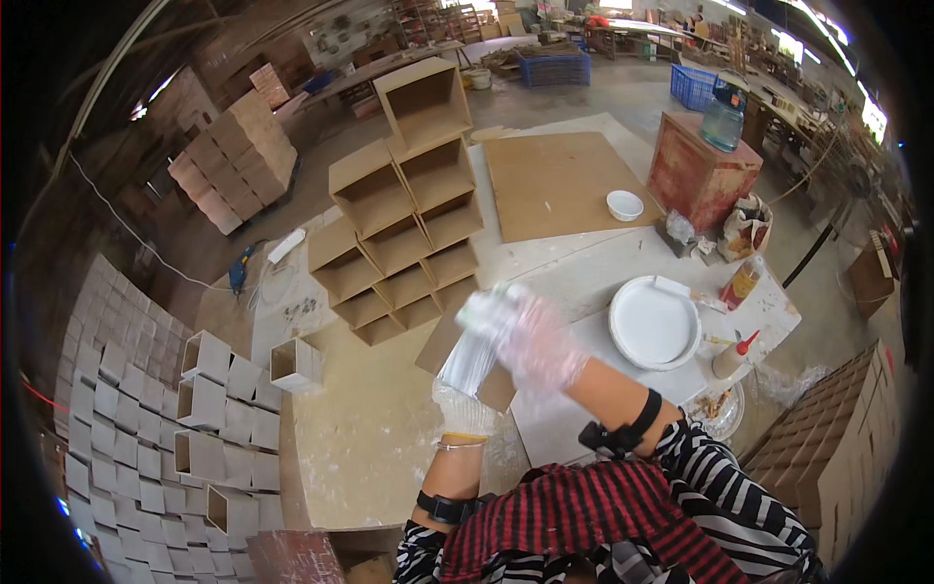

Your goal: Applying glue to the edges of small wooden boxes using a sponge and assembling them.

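Note:
In the middle of the table my left hand (465, 411), in a white knit glove, grips the near end of a small box-like piece (468, 364) whose upper face is streaked with white paint. My right hand (547, 348), in a clear plastic glove, is closed over the far end of this piece. Motion smears its fingers, and a whitish-green thing (488, 310) there is too blurred to name. A brown sheet lies partly hidden beneath the hands. To the right stands a round tub (642, 365) of white paint, with a pale-handled tool (687, 292) across its rim.
Brown open-fronted boxes (397, 202) are stacked beyond my hands. White boxes (126, 428) fill the left side. At right are a red-tipped bottle (730, 362), another bottle (743, 283), and a plastic-lined dish (718, 409). A white bowl (625, 204) sits on a brown board (555, 175).

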`<control>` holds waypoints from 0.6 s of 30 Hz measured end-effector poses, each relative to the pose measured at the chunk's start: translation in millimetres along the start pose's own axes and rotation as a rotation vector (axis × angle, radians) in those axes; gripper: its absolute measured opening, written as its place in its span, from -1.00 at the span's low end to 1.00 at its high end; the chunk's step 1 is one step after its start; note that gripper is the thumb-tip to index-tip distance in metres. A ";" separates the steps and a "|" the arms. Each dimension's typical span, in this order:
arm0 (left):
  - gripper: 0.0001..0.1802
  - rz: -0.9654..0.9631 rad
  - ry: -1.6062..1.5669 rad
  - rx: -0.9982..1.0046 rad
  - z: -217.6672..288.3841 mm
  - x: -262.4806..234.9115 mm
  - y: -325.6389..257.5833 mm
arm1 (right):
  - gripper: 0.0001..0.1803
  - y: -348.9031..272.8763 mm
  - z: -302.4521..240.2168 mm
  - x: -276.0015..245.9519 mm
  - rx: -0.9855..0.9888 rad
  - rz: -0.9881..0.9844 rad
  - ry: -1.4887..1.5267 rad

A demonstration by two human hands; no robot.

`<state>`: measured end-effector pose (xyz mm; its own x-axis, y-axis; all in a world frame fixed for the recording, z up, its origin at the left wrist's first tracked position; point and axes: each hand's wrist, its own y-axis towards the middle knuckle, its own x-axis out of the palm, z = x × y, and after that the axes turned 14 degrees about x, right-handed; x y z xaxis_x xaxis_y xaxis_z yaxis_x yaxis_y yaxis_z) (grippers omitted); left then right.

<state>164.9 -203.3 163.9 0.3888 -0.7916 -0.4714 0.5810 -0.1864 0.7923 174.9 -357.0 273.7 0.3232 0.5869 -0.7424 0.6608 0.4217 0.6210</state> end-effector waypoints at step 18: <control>-0.55 0.610 -1.305 -0.972 12.1 -32.0 12.9 | -0.51 1.6 15.5 -27.6 0.064 -0.120 -0.031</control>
<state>151.3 -187.4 193.9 0.1976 -0.6106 0.7669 0.9555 0.2949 -0.0113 177.5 -383.2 291.3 0.2588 0.5129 -0.8185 0.7373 0.4424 0.5105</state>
